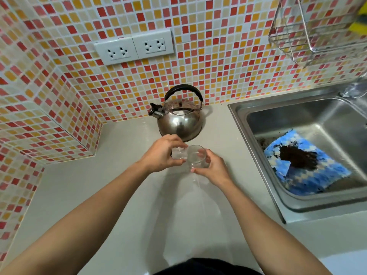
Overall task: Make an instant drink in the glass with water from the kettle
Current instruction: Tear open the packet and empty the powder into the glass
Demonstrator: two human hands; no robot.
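Observation:
A clear empty glass [197,155] is held just above the pale counter [123,175], slightly tilted, with my right hand [213,169] wrapped around its right side. My left hand [161,154] is closed on a small clear object [178,154] touching the glass's left side; I cannot tell what it is. The steel kettle [179,121], with a black handle and its spout pointing left, stands right behind both hands near the tiled wall.
A steel sink [278,147] lies to the right, holding a blue checked cloth [309,175] with a dark heap of grounds on it. Two wall sockets [134,48] sit above the kettle. A wire rack [309,30] hangs at the top right.

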